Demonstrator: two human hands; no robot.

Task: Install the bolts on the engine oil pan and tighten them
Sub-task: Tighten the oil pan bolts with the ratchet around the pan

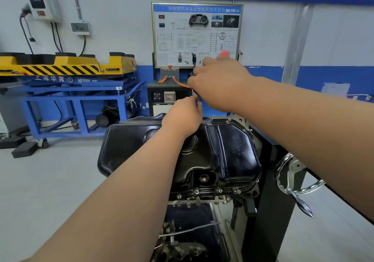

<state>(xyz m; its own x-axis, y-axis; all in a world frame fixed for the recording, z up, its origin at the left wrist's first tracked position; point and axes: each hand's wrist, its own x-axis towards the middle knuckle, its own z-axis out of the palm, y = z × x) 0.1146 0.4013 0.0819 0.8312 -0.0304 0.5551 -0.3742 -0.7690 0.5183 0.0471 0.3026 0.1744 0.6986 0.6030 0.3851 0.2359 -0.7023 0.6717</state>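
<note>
Blue-and-white wall [121, 39] backs the oil pan [232, 150], mid-frame. At the pan's far edge the left hand [183, 118] pinches a metal piece [195, 93] in its fingers. Just above, the right hand [220, 81] has its fingers clenched round a red-tipped tool [224, 53].

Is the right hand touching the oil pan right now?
Apart. Head view shows blue wall between the right hand and the oil pan far rim.

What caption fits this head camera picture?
Left hand and right hand hold a red-handled tool over the black oil pan.

Diagram board [197, 34] and blue lift table [70, 91] stand against white-and-blue wall [121, 18].
</note>
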